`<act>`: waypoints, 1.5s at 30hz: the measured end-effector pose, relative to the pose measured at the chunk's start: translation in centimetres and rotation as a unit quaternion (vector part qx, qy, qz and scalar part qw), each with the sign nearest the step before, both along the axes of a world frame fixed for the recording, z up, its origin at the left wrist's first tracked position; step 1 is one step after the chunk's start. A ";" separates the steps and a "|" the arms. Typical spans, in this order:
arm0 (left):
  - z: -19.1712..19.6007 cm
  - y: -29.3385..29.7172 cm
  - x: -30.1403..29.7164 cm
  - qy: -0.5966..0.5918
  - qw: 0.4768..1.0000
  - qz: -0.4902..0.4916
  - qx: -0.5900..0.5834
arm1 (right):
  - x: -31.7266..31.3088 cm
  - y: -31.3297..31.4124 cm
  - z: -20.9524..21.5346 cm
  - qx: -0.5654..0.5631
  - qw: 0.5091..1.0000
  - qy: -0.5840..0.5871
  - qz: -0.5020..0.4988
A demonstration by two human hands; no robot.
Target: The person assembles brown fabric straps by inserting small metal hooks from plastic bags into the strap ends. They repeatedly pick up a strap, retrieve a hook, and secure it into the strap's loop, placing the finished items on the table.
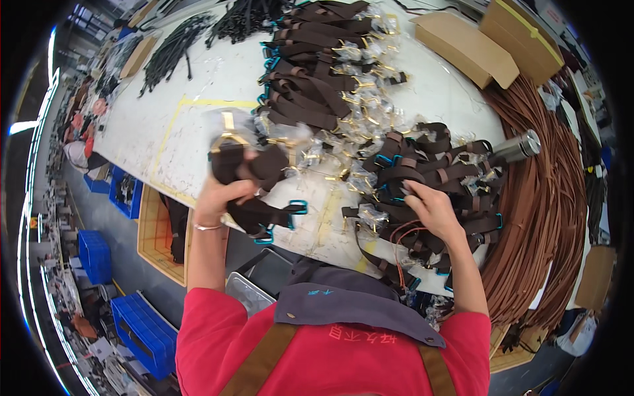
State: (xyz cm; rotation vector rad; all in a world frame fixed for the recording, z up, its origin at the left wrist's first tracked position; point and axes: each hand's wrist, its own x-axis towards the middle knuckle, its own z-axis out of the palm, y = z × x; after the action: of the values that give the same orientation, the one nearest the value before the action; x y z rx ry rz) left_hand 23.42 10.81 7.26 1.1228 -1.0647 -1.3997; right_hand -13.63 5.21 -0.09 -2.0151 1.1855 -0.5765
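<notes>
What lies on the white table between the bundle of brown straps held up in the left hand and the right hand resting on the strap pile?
In the head view, loose gold buckles in clear wrappers lie on the white table between the left hand and right hand.

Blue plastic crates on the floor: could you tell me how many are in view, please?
3: one blue crate at lower left, one above it, one under the table's edge. Others may be hidden.
</notes>
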 end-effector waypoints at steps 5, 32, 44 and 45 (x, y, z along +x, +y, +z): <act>6.4 3.2 8.3 -0.192 0.972 0.097 -0.090 | -2.4 3.2 2.4 0.133 0.976 -0.164 -0.048; -18.1 -14.7 20.1 -0.808 0.548 -0.152 -0.156 | 29.6 8.5 -14.5 0.529 0.786 -0.297 -0.120; -19.3 -9.9 19.4 -0.719 0.620 -0.304 -0.080 | 36.6 8.7 -14.6 0.442 0.798 -0.356 -0.202; -19.6 -9.3 18.5 -0.683 0.654 -0.322 0.046 | 37.7 8.3 -14.3 0.422 0.786 -0.396 -0.218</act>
State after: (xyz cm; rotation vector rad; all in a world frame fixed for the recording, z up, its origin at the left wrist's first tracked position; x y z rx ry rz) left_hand 41.94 1.53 -12.32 2.0700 -2.6894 -0.8672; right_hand 24.05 13.51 -14.37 -0.6012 1.0592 -0.8083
